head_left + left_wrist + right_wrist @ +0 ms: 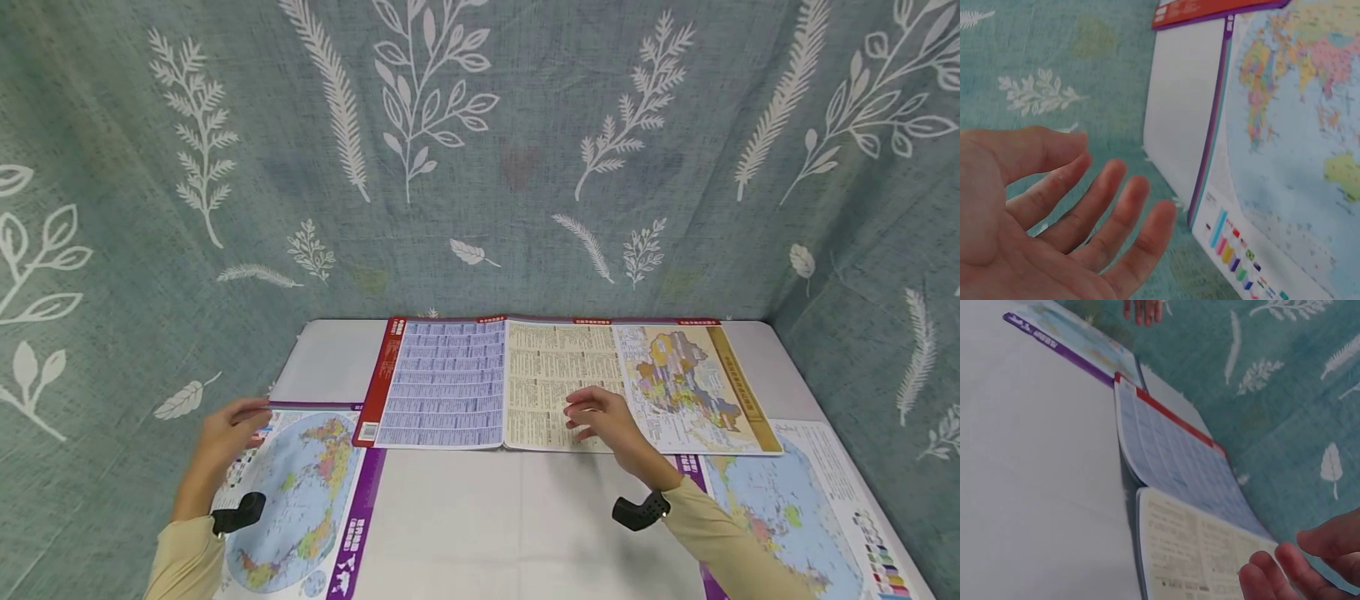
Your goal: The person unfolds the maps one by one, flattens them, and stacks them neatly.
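Note:
A wide folding map sheet [450, 385] lies spread along the back of the white table, with a red strip at its left end, blue and cream text panels, and a coloured map at its right. Above its cream panel [1179, 544] is my right hand [603, 421], fingers loosely bent and holding nothing. My left hand [225, 437] hovers at the outer edge of the left world map [292, 492], which has a purple border. In the left wrist view its fingers [1107, 209] are spread and relaxed, apart from the map. Part of that world map passes under the folding sheet.
A second purple-edged world map [787, 500] lies at the right, partly covered by my right sleeve [720, 533] and the folding sheet. Bare white table [450, 525] shows between the two world maps. A grey-green leaf-patterned cloth [517, 233] hangs behind and at both sides.

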### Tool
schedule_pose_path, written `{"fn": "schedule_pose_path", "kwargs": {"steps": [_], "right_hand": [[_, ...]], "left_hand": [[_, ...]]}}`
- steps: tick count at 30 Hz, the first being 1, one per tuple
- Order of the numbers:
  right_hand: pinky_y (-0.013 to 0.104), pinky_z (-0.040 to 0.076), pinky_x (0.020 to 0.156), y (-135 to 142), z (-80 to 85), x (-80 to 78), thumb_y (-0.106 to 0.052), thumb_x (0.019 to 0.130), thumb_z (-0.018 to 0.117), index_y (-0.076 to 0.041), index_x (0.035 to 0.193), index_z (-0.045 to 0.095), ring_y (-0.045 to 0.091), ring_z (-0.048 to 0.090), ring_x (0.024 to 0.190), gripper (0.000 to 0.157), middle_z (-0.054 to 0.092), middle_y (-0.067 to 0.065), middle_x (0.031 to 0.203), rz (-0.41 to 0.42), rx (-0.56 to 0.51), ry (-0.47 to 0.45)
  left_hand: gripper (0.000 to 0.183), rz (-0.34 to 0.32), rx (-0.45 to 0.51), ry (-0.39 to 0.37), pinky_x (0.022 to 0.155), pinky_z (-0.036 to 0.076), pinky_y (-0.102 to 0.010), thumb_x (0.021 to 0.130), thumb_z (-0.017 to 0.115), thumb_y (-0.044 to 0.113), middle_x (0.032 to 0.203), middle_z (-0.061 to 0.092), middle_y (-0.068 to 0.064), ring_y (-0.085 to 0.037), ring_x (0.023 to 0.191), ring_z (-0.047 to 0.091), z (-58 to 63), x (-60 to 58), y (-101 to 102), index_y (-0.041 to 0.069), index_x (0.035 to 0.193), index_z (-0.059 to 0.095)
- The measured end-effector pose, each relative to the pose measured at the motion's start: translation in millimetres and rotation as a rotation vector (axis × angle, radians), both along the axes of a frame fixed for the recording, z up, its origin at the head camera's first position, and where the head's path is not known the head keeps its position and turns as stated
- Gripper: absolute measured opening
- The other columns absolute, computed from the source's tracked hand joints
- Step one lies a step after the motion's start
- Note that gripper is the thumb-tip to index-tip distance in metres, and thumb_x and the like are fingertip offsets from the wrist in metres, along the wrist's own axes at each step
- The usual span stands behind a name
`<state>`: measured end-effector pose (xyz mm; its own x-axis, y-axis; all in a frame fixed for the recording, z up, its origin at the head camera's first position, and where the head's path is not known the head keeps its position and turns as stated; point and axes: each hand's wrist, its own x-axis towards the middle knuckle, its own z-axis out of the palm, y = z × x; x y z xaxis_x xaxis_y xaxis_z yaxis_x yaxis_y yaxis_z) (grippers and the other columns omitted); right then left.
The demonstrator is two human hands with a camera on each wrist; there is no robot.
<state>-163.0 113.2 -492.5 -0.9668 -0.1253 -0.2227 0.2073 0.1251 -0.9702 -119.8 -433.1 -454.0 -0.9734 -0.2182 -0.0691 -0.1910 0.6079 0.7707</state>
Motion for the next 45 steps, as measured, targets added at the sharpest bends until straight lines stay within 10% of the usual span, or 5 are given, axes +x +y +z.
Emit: {"fn": "schedule_pose_path", "kwargs": {"steps": [15, 18, 26, 35, 45], "right_hand": [[0.039, 0.056, 0.067, -33.8, 12.2, 10.2, 0.003, 0.085, 0.06, 0.002, 0.107, 0.06, 0.028, 0.066, 0.08, 0.021, 0.064, 0.017, 0.095, 0.074, -0.056, -0.022], [0.039, 0.056, 0.067, -41.6, 13.4, 12.4, 0.003, 0.085, 0.059, 0.004, 0.107, 0.059, 0.028, 0.066, 0.081, 0.022, 0.063, 0.021, 0.096, 0.109, -0.077, -0.013], [0.04, 0.057, 0.068, -65.9, 12.2, 16.7, 0.004, 0.085, 0.057, 0.008, 0.11, 0.056, 0.032, 0.066, 0.083, 0.025, 0.063, 0.02, 0.096, 0.178, -0.12, -0.008], [0.038, 0.057, 0.068, -101.8, 5.6, 19.7, 0.003, 0.084, 0.058, 0.004, 0.107, 0.059, 0.03, 0.067, 0.082, 0.023, 0.062, 0.025, 0.098, 0.252, -0.13, -0.041], [0.041, 0.057, 0.068, -142.0, -9.6, 33.6, 0.006, 0.082, 0.058, 0.008, 0.113, 0.057, 0.031, 0.067, 0.083, 0.031, 0.063, 0.026, 0.099, 0.324, -0.204, -0.114]], "left_hand": [[0.051, 0.035, -0.068, -0.06, 0.066, 0.053, -0.022, 0.1, 0.044, 0.026, 0.125, 0.047, -0.036, 0.001, 0.083, 0.053, -6.4, 20.2, -21.6, -0.013, 0.133, 0.039], [0.056, 0.041, -0.063, -0.107, 0.076, 0.053, -0.035, 0.099, 0.045, 0.03, 0.127, 0.045, -0.036, -0.023, 0.096, 0.057, -11.7, 21.2, -31.8, -0.013, 0.134, 0.037], [0.059, 0.09, -0.074, -0.129, 0.077, 0.05, -0.049, 0.095, 0.052, 0.033, 0.12, 0.051, -0.031, -0.037, 0.101, 0.054, -39.1, 19.3, -60.7, -0.011, 0.134, 0.04], [0.061, 0.179, -0.261, -0.109, 0.078, 0.045, -0.051, 0.096, 0.048, 0.038, 0.131, 0.045, -0.031, -0.045, 0.111, 0.048, -107.8, 8.6, -115.2, -0.005, 0.139, 0.038], [0.065, 0.175, -0.222, -0.228, 0.079, 0.044, -0.054, 0.097, 0.049, 0.031, 0.138, 0.032, -0.035, -0.053, 0.119, 0.036, -86.0, 27.4, -94.1, -0.006, 0.144, 0.024]]}}
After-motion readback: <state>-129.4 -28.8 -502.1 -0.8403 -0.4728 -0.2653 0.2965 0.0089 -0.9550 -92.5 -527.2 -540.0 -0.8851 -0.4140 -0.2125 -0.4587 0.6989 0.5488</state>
